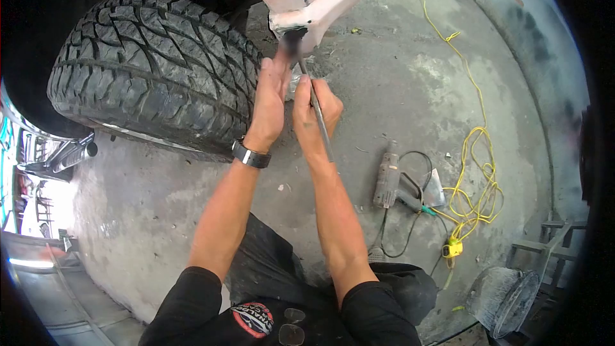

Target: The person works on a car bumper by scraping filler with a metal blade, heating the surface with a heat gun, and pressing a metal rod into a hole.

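My right hand (317,115) is closed around a thin grey metal rod (318,112). Its upper end reaches the lower edge of a car body panel (336,9), which is patched in white, pinkish and dark areas; the rod's exact kind is unclear. My left hand (269,106), with a dark watch (250,154) at the wrist, is stretched upward beside it, fingers straight. Those fingertips meet a dark blurred spot at the panel's lower corner, so I cannot tell what they touch. A large treaded tire (154,67) stands immediately left of that hand.
On the concrete floor to the right lies a worn heat gun or similar corded power tool (388,176). A tangled yellow extension cord (477,179) ends at a yellow socket (453,248). A dusty round container (503,301) stands at lower right.
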### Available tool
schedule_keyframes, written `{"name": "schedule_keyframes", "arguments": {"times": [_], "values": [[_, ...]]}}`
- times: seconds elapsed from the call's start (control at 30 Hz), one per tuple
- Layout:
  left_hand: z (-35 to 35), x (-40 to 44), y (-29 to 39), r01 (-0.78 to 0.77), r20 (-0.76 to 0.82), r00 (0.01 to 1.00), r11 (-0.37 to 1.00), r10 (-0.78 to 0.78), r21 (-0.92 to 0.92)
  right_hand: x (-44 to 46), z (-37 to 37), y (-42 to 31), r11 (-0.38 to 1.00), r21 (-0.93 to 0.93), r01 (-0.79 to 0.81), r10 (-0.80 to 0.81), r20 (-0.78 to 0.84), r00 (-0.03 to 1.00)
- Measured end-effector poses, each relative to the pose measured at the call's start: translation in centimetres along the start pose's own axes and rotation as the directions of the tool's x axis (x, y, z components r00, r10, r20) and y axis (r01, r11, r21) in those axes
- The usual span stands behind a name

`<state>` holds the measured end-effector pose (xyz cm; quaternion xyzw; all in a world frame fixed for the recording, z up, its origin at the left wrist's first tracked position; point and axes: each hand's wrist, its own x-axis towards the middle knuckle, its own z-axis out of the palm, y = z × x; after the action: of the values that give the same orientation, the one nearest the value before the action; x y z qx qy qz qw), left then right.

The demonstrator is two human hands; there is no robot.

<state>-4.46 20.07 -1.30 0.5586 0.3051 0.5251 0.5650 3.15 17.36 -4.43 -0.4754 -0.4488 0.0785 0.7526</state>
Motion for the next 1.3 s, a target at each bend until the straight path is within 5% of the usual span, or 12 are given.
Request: {"name": "schedule_keyframes", "arguments": {"times": [0.57, 0.67, 0.8, 0.87, 0.97, 1.3], "values": [[0.2, -0.6, 0.3, -0.034, -0.016, 0.999, 0.998, 0.033, -0.052, 0.3, 0.7, 0.2, 1.000, -0.023, -0.011, 0.011, 0.005, 1.000], [-1.6, 0.0, -0.2, -0.013, 0.006, 1.000, 0.979, 0.014, -0.201, 0.3, -0.9, -1.4, 0.909, 0.117, -0.400, 0.384, 0.138, 0.913], [-1.4, 0.1, -4.0, -0.230, -0.141, 0.943, 0.898, 0.300, 0.374, -0.6, -3.9, -0.4, 0.872, 0.124, -0.474, 0.467, 0.081, 0.881], [-1.4, -0.4, -3.8, -0.117, -0.170, 0.961, 0.874, 0.220, 0.471, -1.6, -5.3, 0.9, 0.875, 0.078, -0.478, 0.476, 0.045, 0.879], [-1.0, 0.1, -2.9, -0.115, -0.218, 0.940, 0.847, 0.262, 0.519, -2.4, -6.7, 2.3, 0.879, -0.082, -0.471, 0.476, 0.067, 0.877], [-1.6, 2.7, 0.0, -0.208, -0.229, 0.873, 0.754, 0.430, 0.624, -4.3, -8.5, 3.0, 0.848, -0.123, -0.515, 0.528, 0.104, 0.843]]}}
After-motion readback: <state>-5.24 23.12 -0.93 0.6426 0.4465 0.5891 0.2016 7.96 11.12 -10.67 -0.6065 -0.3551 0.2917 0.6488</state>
